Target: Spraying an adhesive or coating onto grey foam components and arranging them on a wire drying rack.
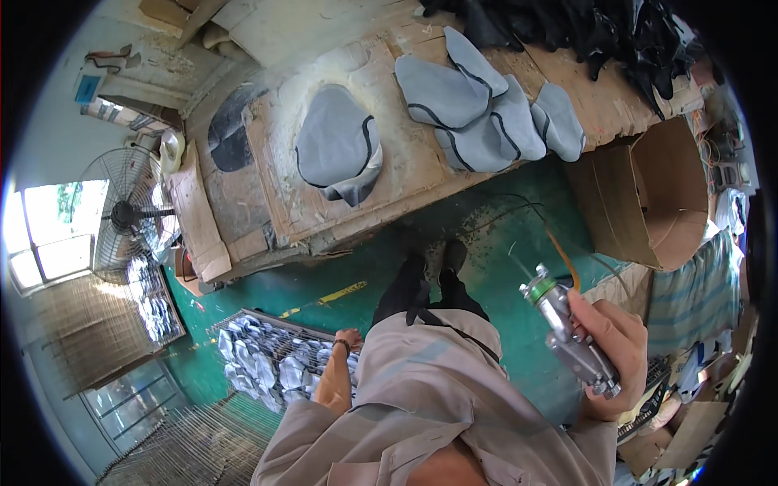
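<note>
In my raised right hand [612, 344] is a silver spray gun [567, 332] with a green ring near its nozzle, its front tilted up and to the left. My fingers wrap round its body. Low beside my apron, my left hand [348, 338] looks closed at the edge of a wire rack [312, 330]; what it holds, if anything, is hidden. On the workbench [267, 182] ahead lies one grey rounded cover piece [332, 134] with a black curved seam and a folded lower edge. Several similar grey pieces [446, 93] overlap farther right. Neither hand touches them.
Black pieces [583, 36] pile at the bench's far right. An opened cardboard box [624, 194] stands below that end. At the left are a wire fan [126, 212] and silvery pieces [263, 360] on the rack. A hose [563, 251] hangs near the spray gun.
</note>
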The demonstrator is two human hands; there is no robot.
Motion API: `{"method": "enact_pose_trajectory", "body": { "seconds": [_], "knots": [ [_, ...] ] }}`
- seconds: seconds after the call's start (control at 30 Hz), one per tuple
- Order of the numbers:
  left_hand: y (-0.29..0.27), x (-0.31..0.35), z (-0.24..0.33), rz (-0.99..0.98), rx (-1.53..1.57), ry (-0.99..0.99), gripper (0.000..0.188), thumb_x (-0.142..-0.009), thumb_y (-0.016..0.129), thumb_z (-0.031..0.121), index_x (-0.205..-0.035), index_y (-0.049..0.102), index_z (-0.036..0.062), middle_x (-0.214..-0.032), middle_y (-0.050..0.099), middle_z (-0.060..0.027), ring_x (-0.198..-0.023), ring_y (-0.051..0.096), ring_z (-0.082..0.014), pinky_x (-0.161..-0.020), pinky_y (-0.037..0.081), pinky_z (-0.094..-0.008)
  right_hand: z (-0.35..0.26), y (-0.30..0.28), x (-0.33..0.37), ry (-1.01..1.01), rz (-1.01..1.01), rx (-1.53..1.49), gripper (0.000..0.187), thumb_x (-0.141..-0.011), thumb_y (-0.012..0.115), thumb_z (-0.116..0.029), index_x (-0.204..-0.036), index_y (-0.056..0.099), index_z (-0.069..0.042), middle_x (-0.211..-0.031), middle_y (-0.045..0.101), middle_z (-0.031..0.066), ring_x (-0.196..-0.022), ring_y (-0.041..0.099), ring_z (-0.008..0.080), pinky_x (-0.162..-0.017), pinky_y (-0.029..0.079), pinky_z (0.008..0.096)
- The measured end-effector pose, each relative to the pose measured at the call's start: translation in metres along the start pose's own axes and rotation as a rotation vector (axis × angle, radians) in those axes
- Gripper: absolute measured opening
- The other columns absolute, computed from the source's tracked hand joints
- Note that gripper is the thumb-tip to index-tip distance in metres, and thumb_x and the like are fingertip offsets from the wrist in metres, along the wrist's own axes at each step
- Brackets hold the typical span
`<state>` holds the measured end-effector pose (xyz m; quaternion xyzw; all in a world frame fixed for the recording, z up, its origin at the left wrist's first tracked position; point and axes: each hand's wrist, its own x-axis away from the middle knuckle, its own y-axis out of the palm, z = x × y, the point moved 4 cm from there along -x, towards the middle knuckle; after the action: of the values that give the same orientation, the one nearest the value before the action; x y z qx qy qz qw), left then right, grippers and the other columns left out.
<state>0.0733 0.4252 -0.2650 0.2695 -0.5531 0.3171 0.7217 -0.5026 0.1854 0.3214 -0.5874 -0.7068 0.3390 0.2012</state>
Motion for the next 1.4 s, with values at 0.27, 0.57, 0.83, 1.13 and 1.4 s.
{"method": "enact_pose_trajectory", "body": {
  "seconds": [0.27,0.57,0.83,1.13,1.4],
  "knots": [
    [-0.02,0.004,0.035,0.506,0.643,-0.069,0.014,-0.093,0.066,0.022,-0.104,0.072,0.0152,-0.082,0.069,0.001,-0.072,0.067,-0.0139,-0.058,0.055,-0.0342,-0.057,0.042,-0.015,0.004,0.076,0.039,0.07,-0.084,0.066,-0.045,-0.136,0.061,0.001,-0.081,0.062,0.0128,-0.068,0.061,0.0267,-0.062,0.047,0.0348],
    [-0.121,0.011,0.037,0.578,0.642,0.259,0.026,-0.094,0.066,0.02,-0.117,0.072,0.0097,-0.097,0.074,-0.0022,-0.081,0.07,-0.0109,-0.063,0.056,-0.0278,-0.159,0.111,-0.006,0.138,0.077,0.15,0.065,-0.084,0.065,-0.042,-0.133,0.063,0.001,-0.084,0.064,0.0145,-0.073,0.062,0.0305,-0.066,0.047,0.0379],
    [-0.117,-0.017,-0.104,0.375,0.664,0.03,0.022,-0.093,0.063,0.019,-0.111,0.073,0.011,-0.089,0.072,-0.0041,-0.074,0.068,-0.0169,-0.061,0.056,-0.0385,-0.248,0.163,0.017,0.421,0.178,0.176,0.047,-0.076,0.071,-0.011,-0.123,0.072,-0.003,-0.098,0.07,0.0147,-0.093,0.065,0.0277,-0.086,0.048,0.0335],
    [-0.112,-0.005,-0.156,0.433,0.753,-0.052,0.024,-0.092,0.055,0.011,-0.11,0.071,0.0088,-0.09,0.072,-0.0075,-0.075,0.069,-0.0216,-0.063,0.056,-0.042,-0.3,0.197,0.005,0.15,0.169,0.187,0.055,-0.072,0.067,0.0,-0.127,0.067,0.002,-0.088,0.067,0.0168,-0.076,0.066,0.0271,-0.073,0.051,0.032],
    [-0.122,-0.021,-0.12,0.376,0.805,0.105,0.025,-0.094,0.067,0.022,-0.116,0.068,0.0115,-0.093,0.072,-0.0032,-0.076,0.069,-0.0175,-0.067,0.057,-0.0395,-0.342,0.226,0.01,-0.056,0.089,0.359,0.072,-0.063,0.066,-0.002,-0.135,0.061,0.001,-0.087,0.065,0.0145,-0.072,0.065,0.0327,-0.065,0.052,0.0406]
  ]
}}
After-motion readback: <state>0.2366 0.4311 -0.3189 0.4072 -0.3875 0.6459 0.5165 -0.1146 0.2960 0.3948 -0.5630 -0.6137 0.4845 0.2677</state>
